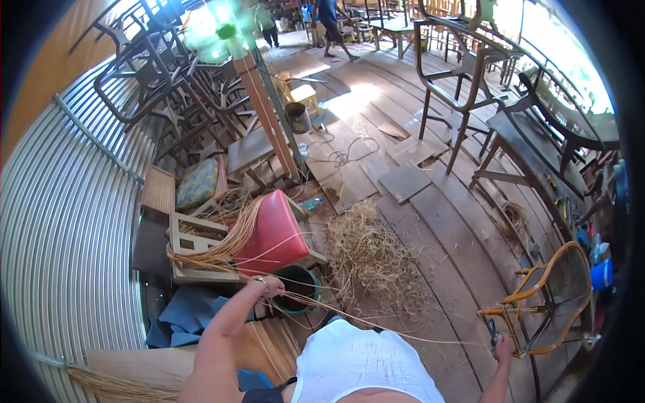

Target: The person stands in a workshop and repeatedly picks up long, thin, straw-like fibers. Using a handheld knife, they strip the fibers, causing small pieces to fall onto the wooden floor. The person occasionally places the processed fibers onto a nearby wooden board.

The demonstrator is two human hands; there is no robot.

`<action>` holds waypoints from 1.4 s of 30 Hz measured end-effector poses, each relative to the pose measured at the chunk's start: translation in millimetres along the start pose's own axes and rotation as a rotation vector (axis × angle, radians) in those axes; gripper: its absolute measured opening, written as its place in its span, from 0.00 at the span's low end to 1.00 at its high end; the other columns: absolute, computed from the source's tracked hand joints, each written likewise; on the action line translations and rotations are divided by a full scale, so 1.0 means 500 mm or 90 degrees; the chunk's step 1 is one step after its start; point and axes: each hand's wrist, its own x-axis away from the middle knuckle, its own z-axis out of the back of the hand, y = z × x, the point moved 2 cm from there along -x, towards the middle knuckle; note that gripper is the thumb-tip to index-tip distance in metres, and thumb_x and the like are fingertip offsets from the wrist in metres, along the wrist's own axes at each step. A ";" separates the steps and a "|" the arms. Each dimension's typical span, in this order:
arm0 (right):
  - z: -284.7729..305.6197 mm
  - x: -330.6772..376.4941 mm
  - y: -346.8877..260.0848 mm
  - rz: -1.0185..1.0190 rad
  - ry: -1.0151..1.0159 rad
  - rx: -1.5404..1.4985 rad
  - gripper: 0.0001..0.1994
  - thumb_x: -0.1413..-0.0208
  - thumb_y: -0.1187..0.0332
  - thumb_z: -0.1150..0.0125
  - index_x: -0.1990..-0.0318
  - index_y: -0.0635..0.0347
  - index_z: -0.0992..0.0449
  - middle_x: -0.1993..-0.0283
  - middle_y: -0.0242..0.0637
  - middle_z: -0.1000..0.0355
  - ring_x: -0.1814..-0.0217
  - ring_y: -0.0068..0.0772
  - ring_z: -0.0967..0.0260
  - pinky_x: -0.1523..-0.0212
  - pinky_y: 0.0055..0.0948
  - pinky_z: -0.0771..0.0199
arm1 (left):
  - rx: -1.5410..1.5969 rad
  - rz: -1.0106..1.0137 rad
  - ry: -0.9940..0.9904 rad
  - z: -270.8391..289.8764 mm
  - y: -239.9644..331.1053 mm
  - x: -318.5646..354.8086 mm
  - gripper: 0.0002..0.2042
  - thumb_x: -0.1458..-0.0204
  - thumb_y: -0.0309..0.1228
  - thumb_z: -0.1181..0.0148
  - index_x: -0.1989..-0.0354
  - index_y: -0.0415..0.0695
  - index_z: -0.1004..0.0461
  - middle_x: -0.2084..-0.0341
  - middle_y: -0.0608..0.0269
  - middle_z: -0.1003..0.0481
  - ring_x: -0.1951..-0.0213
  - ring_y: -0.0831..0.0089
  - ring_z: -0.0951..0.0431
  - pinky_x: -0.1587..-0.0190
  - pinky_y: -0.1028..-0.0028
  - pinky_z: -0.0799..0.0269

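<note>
My left hand (274,287) is closed around several long, thin cane strands (309,300), above the rim of a dark green bucket (315,295). More strands (235,235) drape over a pale wooden chair with a red padded seat (279,232), just beyond that hand. One strand stretches rightward from my left hand to near my right hand. Out at the far right, my right hand (502,347) grips a dark, slim hand tool (494,329); its exact kind is too small to make out. A yellow-brown curved cane chair frame (531,295) stands close beside it.
A tangled heap of cane shavings (369,248) lies on the plank floor ahead. Dark chair frames (154,80) are stacked at the left by a corrugated metal wall (80,201). A workbench (531,154) runs along the right. Another person (329,27) walks in the back.
</note>
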 end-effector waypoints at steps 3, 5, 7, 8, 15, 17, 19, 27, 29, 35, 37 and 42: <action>-0.162 -0.102 -0.046 0.155 0.054 -0.030 0.13 0.40 0.63 0.53 0.68 0.65 0.30 0.68 0.55 0.30 0.63 0.57 0.31 0.64 0.49 0.35 | -0.120 -0.047 0.038 -0.040 0.103 -0.122 0.17 0.45 0.42 0.51 0.61 0.43 0.23 0.62 0.49 0.23 0.59 0.51 0.23 0.55 0.59 0.28; -0.305 -0.129 -0.166 0.280 0.111 -0.017 0.14 0.40 0.61 0.52 0.67 0.65 0.30 0.69 0.54 0.30 0.64 0.57 0.31 0.65 0.47 0.33 | -0.038 -0.164 0.080 -0.051 0.274 -0.164 0.18 0.45 0.44 0.50 0.58 0.43 0.23 0.63 0.47 0.23 0.60 0.49 0.23 0.56 0.59 0.28; -0.348 -0.026 -0.355 0.258 -0.013 -0.103 0.14 0.39 0.60 0.52 0.66 0.63 0.30 0.67 0.53 0.28 0.63 0.55 0.29 0.65 0.45 0.31 | 0.022 -0.304 0.121 -0.026 0.476 -0.161 0.18 0.44 0.43 0.50 0.58 0.42 0.24 0.64 0.47 0.23 0.62 0.51 0.23 0.58 0.60 0.28; -0.369 0.017 -0.420 0.314 -0.042 -0.152 0.14 0.39 0.60 0.51 0.67 0.63 0.30 0.68 0.52 0.28 0.65 0.54 0.29 0.66 0.44 0.31 | 0.056 -0.329 0.113 -0.010 0.553 -0.134 0.17 0.45 0.43 0.50 0.59 0.42 0.23 0.65 0.48 0.22 0.62 0.52 0.23 0.58 0.60 0.28; -0.326 0.185 -0.570 0.500 -0.054 -0.174 0.11 0.40 0.61 0.47 0.69 0.60 0.30 0.76 0.44 0.31 0.74 0.41 0.32 0.72 0.37 0.34 | 0.114 -0.358 0.044 0.129 0.539 -0.037 0.16 0.46 0.42 0.47 0.63 0.42 0.22 0.74 0.54 0.21 0.71 0.62 0.22 0.66 0.65 0.28; -0.347 0.178 -0.570 0.388 -0.118 -0.239 0.11 0.39 0.62 0.47 0.69 0.60 0.30 0.77 0.41 0.31 0.76 0.35 0.32 0.73 0.35 0.34 | 0.084 -0.319 0.002 0.113 0.485 -0.058 0.16 0.46 0.43 0.47 0.63 0.43 0.21 0.77 0.60 0.22 0.74 0.70 0.22 0.69 0.70 0.28; -0.344 0.198 -0.595 0.291 -0.206 -0.338 0.11 0.39 0.63 0.47 0.69 0.60 0.31 0.78 0.38 0.32 0.77 0.30 0.33 0.75 0.33 0.35 | 0.109 -0.356 0.026 0.120 0.509 -0.029 0.16 0.46 0.43 0.46 0.63 0.42 0.21 0.79 0.61 0.23 0.75 0.71 0.24 0.70 0.70 0.29; -0.327 0.233 -0.606 0.332 -0.248 -0.407 0.13 0.36 0.62 0.51 0.71 0.58 0.31 0.81 0.26 0.35 0.80 0.16 0.38 0.79 0.23 0.37 | 0.235 -0.329 -0.047 0.115 0.480 0.024 0.17 0.44 0.43 0.46 0.70 0.41 0.24 0.82 0.66 0.27 0.77 0.75 0.30 0.70 0.71 0.33; -0.298 0.198 -0.561 0.304 -0.240 -0.406 0.13 0.36 0.61 0.50 0.71 0.59 0.32 0.81 0.26 0.35 0.80 0.17 0.38 0.78 0.23 0.37 | 0.167 -0.264 -0.021 0.142 0.415 0.042 0.16 0.43 0.43 0.46 0.65 0.42 0.22 0.78 0.63 0.22 0.72 0.75 0.23 0.65 0.72 0.29; -0.227 0.180 -0.546 0.331 -0.149 -0.281 0.12 0.40 0.64 0.49 0.71 0.62 0.32 0.76 0.42 0.32 0.74 0.37 0.34 0.71 0.34 0.35 | 0.097 -0.197 0.163 0.121 0.373 0.037 0.11 0.44 0.36 0.49 0.69 0.42 0.24 0.77 0.63 0.20 0.70 0.69 0.20 0.63 0.70 0.27; -0.241 0.166 -0.539 0.358 -0.065 -0.254 0.12 0.41 0.63 0.48 0.71 0.63 0.32 0.74 0.46 0.31 0.72 0.46 0.33 0.69 0.38 0.35 | 0.084 -0.122 0.181 0.114 0.369 0.010 0.15 0.45 0.38 0.51 0.72 0.42 0.23 0.79 0.63 0.20 0.69 0.67 0.19 0.63 0.68 0.26; -0.316 0.151 -0.446 0.307 0.000 -0.047 0.08 0.42 0.66 0.48 0.66 0.62 0.32 0.70 0.53 0.28 0.65 0.56 0.29 0.64 0.48 0.31 | 0.211 0.033 -0.104 -0.042 0.255 -0.157 0.14 0.45 0.36 0.50 0.74 0.42 0.22 0.82 0.62 0.22 0.78 0.72 0.23 0.77 0.72 0.29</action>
